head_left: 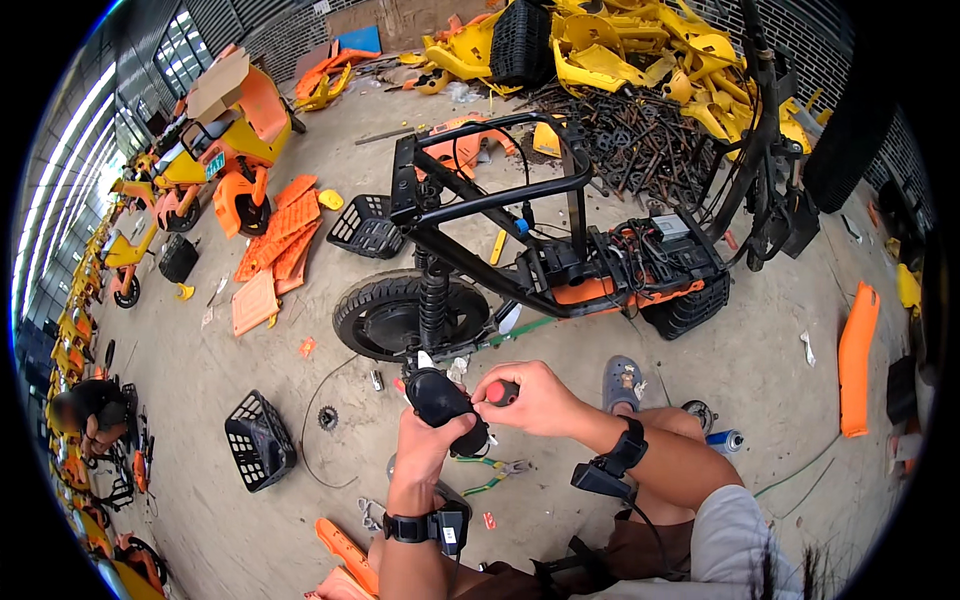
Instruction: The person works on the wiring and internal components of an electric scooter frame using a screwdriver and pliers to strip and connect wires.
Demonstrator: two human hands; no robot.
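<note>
My left hand [428,440] is wrapped round a black, rounded plastic-looking part [440,395], its thumb across the near end. Right beside it my right hand [538,402] is closed on a screwdriver [502,393] with a red and dark handle. The screwdriver's handle points toward me and its tip is hidden, so I cannot tell whether it touches the part. Just beyond my hands stands a stripped black scooter frame [480,208] with its rear wheel [400,315] and exposed wiring. Green-handled pliers [490,474] lie on the floor below my hands.
Black baskets [260,440] lie to the left, near a small sprocket [327,417] and a cable. A spray can [725,441] and a long orange panel [857,360] are at right. Yellow panels [600,50] are heaped behind. A person [90,415] crouches far left by parked scooters.
</note>
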